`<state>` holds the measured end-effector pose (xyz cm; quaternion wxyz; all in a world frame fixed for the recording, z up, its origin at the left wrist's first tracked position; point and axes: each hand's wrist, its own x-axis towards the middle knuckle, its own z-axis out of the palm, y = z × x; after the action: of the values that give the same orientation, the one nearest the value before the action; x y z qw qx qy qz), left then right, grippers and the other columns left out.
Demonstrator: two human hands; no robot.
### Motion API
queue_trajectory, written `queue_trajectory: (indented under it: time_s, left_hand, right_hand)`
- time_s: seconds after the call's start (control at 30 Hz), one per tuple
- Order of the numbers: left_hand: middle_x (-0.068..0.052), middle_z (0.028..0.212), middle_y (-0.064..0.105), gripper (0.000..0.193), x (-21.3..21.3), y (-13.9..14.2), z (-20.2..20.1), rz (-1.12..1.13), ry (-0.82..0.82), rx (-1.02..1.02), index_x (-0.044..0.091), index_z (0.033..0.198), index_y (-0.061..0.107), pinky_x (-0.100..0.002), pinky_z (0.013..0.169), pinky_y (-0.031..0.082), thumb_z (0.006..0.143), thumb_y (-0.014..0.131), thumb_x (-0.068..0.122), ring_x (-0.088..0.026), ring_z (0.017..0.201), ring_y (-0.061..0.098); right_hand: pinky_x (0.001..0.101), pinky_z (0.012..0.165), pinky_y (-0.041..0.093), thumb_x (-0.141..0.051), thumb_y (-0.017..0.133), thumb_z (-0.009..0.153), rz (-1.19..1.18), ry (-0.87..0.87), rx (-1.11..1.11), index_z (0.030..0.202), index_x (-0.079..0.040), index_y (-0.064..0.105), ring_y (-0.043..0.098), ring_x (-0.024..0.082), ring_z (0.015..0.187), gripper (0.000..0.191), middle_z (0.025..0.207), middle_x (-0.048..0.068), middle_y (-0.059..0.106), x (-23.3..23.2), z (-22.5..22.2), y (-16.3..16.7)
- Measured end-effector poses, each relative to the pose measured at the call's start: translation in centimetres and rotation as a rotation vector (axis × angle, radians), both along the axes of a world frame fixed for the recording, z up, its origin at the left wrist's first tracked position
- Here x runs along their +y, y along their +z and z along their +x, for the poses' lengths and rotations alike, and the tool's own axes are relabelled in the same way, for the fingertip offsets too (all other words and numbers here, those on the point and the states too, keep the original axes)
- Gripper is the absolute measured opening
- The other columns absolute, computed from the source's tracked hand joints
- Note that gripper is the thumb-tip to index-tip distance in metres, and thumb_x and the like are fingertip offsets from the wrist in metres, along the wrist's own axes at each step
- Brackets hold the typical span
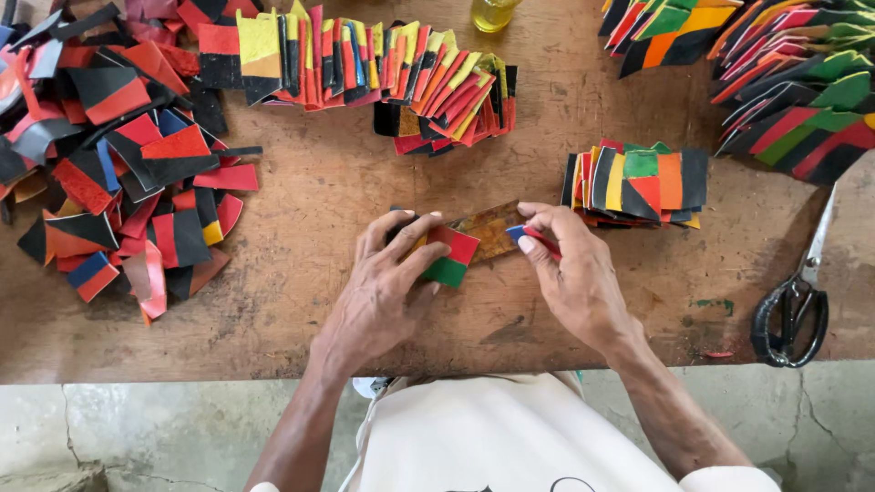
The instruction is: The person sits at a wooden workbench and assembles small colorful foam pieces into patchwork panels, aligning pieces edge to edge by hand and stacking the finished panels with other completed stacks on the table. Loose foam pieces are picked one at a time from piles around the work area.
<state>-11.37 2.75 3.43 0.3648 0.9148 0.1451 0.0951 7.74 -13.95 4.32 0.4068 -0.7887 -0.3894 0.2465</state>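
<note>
- Pressing down with spread fingers, the left hand (387,287) pins a small patchwork piece (448,257) of red, green and yellow flat on the wooden counter (310,200).
- The right hand (574,273) pinches a small red-and-blue scrap (529,237) between thumb and forefinger, fingers closed on it.
- Between the two hands lies a brown translucent strip (488,230), its long axis running left to right, tilted slightly upward toward the right hand.
- The patchwork piece sits at the strip's left end, under the left fingertips; the scrap meets its right end.
- The left hand is nearer the patchwork piece.
- A neat stack of finished patches (638,182) rests just beyond the right hand; black scissors (793,310) lie far right; loose offcuts (118,164) are heaped at the left.
</note>
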Motion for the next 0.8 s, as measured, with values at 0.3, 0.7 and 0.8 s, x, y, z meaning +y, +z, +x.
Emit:
queue_trajectory:
  time_s: [0.3, 0.7, 0.8]
  left_hand:
    - [-0.009, 0.128, 0.06, 0.063, -0.7, -0.5, 0.8, 0.072, 0.079, -0.074, 0.009, 0.127, 0.062, -0.054, 0.111, 0.036, 0.072, 0.089, 0.021, -0.035, 0.125, 0.051]
    - [-0.008, 0.136, 0.062, 0.079, -0.7, -2.0, 1.8, 0.033, 0.134, -0.07, 0.01, 0.139, 0.055, -0.05, 0.11, 0.038, 0.071, 0.092, 0.025, -0.033, 0.127, 0.053]
    - [-0.011, 0.139, 0.059, 0.089, -0.5, -2.2, 1.7, -0.006, 0.126, -0.082, 0.009, 0.145, 0.05, -0.051, 0.112, 0.037, 0.069, 0.094, 0.028, -0.033, 0.13, 0.052]
  right_hand:
    - [0.0255, 0.081, 0.059, -0.012, 0.061, 0.102, -0.042, -0.144, 0.351, 0.106, 0.001, 0.056, 0.068, 0.008, 0.088, 0.014, 0.127, 0.012, 0.074, -1.6, -0.1, -2.4]
    - [0.0291, 0.093, 0.059, -0.003, 0.055, 0.103, 0.081, -0.183, 0.613, 0.114, 0.001, 0.055, 0.069, 0.014, 0.103, 0.012, 0.125, 0.015, 0.07, -2.5, 0.9, -5.1]
    - [0.0309, 0.093, 0.059, -0.001, 0.056, 0.102, 0.043, -0.192, 0.603, 0.116, 0.002, 0.056, 0.069, 0.017, 0.103, 0.014, 0.123, 0.015, 0.07, -2.3, 0.9, -4.8]
